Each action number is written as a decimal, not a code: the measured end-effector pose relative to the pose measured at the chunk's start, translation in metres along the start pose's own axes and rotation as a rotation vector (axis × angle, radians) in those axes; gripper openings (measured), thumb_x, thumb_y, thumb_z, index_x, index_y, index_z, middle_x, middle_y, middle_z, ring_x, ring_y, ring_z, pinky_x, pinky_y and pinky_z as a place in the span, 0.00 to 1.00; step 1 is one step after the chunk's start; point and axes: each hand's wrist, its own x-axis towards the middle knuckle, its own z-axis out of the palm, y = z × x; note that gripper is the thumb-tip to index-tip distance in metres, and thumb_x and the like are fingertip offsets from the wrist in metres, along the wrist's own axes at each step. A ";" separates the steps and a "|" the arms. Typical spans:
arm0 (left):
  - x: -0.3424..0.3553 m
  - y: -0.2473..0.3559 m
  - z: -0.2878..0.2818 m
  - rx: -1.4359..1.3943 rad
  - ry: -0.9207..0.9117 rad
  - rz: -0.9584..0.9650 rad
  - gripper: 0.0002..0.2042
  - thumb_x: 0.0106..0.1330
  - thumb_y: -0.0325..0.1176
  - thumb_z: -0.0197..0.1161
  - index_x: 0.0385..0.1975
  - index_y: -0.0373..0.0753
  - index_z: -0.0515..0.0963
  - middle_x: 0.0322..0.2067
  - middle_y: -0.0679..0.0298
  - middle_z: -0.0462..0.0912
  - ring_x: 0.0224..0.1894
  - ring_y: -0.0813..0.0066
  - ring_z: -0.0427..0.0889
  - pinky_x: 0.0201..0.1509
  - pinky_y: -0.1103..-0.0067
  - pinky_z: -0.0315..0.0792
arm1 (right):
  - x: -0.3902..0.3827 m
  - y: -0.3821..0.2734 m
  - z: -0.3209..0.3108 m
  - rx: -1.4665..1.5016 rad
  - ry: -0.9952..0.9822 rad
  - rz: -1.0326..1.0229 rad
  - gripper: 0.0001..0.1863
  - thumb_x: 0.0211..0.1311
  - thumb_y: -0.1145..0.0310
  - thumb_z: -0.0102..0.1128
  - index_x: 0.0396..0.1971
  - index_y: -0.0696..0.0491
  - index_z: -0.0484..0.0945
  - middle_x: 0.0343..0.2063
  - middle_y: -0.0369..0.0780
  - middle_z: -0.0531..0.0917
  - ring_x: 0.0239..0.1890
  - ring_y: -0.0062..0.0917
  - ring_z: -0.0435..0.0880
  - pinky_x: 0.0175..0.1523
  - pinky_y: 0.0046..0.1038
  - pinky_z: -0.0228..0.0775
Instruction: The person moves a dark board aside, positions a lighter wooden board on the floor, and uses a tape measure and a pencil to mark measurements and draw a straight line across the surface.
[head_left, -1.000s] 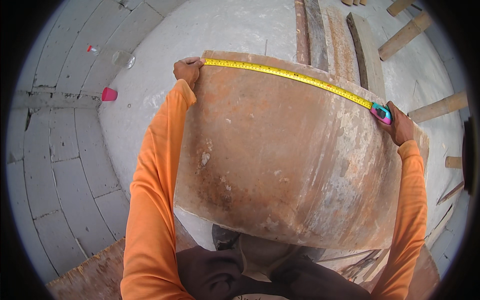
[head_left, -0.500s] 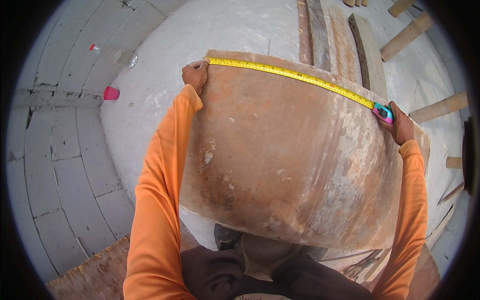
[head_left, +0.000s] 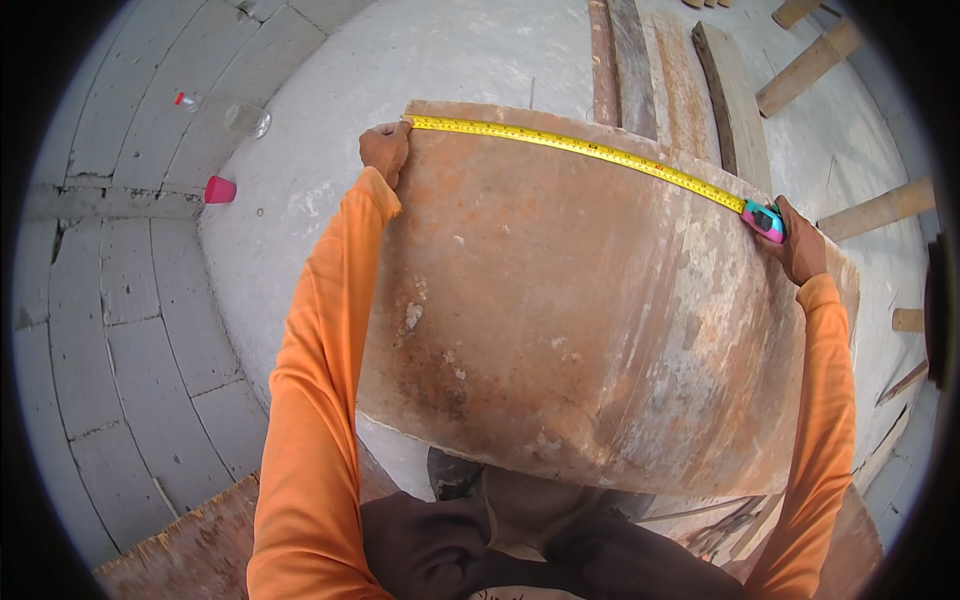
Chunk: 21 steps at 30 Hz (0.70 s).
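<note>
Yellow tape measure (head_left: 580, 150) spans stained plywood board (head_left: 580, 320) (hands at ends).

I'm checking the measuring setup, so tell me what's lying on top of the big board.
A yellow tape lies along the board's far edge. The left hand pins its end; the right hand holds the pink case. The tape's hook is covered by fingers.

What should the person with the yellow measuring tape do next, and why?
Probably read the mark where the yellow tape meets the board's right edge. The left hand already pins the tape's end at the left corner of the stained plywood board, and the right hand holds the pink tape case at the far side, so the tape spans the whole top edge.
</note>
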 end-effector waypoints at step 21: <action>0.004 -0.012 0.002 -0.066 0.031 0.081 0.17 0.62 0.43 0.70 0.43 0.36 0.87 0.38 0.57 0.89 0.41 0.68 0.86 0.50 0.75 0.76 | 0.002 -0.002 0.004 0.062 -0.012 0.036 0.34 0.58 0.57 0.70 0.61 0.57 0.70 0.49 0.46 0.84 0.49 0.45 0.83 0.54 0.38 0.75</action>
